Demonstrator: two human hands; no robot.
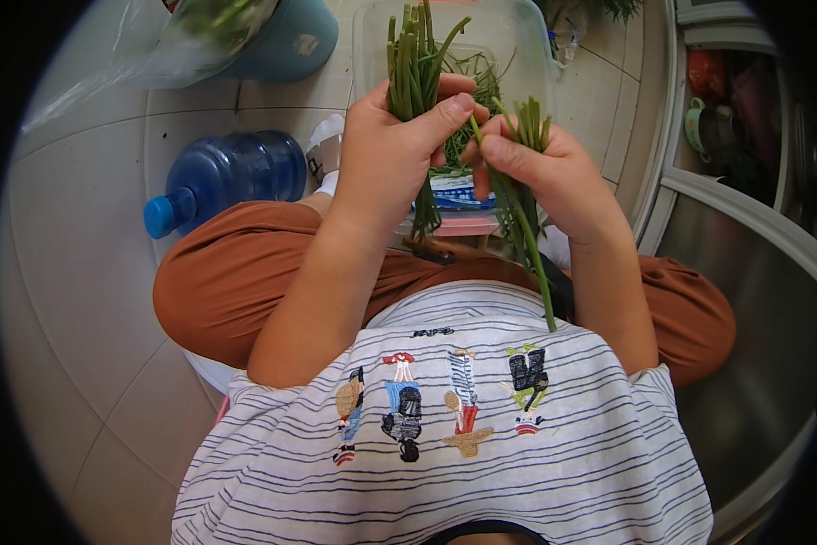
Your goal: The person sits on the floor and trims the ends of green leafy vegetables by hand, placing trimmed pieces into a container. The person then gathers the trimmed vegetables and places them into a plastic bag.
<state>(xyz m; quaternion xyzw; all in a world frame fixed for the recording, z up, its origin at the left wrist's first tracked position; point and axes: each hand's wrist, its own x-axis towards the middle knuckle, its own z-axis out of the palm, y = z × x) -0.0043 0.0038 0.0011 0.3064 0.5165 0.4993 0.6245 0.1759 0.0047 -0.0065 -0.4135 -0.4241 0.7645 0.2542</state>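
Observation:
A thick bundle of green vegetable stems (pixel 414 75) is gripped in my left hand (pixel 408 136), cut ends upward and leafy ends hanging below the fist. My right hand (pixel 551 163) clasps a smaller bunch of green stems (pixel 532 122). Between the two hands, one longer stem (pixel 532 252) runs from my left thumb tip past the right fingers and down towards my shirt. Behind the hands stands a clear plastic bin (pixel 551 61), with loose green trimmings (pixel 476 75) in it. Blue and white packaging (pixel 459 197) shows below the trimmings, partly hidden by my hands.
A large blue water bottle (pixel 235 177) lies on the tiled floor (pixel 95 225) at the left. Beyond it stands a blue-grey bucket (pixel 292 41), with a clear plastic bag of greens (pixel 224 20) beside its rim. A framed glass door (pixel 742 211) borders the right side.

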